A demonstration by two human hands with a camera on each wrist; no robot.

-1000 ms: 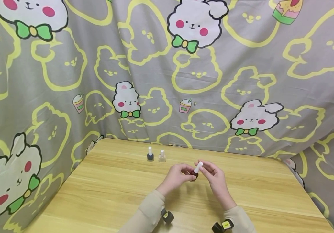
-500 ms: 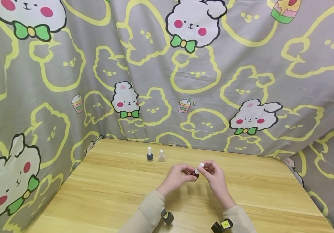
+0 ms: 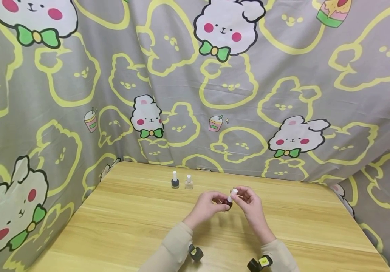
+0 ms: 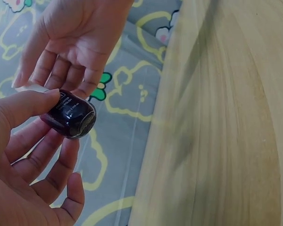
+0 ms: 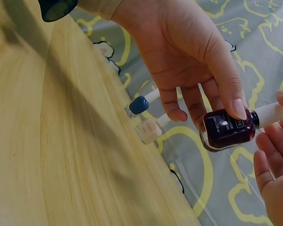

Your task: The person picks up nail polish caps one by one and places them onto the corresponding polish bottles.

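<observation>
My left hand (image 3: 209, 206) pinches the body of a dark red nail polish bottle (image 5: 228, 129) between thumb and fingers. The bottle is held tilted above the table, its base toward the lower left in the right wrist view. My right hand (image 3: 251, 204) pinches the long white cap (image 3: 232, 194) with thumb and fingertips. A dark band shows at the neck between cap and glass. In the left wrist view, the right hand (image 4: 80, 42) is beyond the bottle, and the left thumb (image 4: 30, 106) lies across its upper part.
A dark blue nail polish bottle (image 3: 175, 181) and a pale beige one (image 3: 189, 183) stand upright side by side, left of the hands toward the back of the wooden table (image 3: 130, 211). A patterned grey curtain (image 3: 181, 83) hangs behind and at both sides.
The right fingers have shifted slightly on the white cap, and its tilt varies a little. The left hand keeps the red bottle in nearly the same place. The other two bottles have not moved.
</observation>
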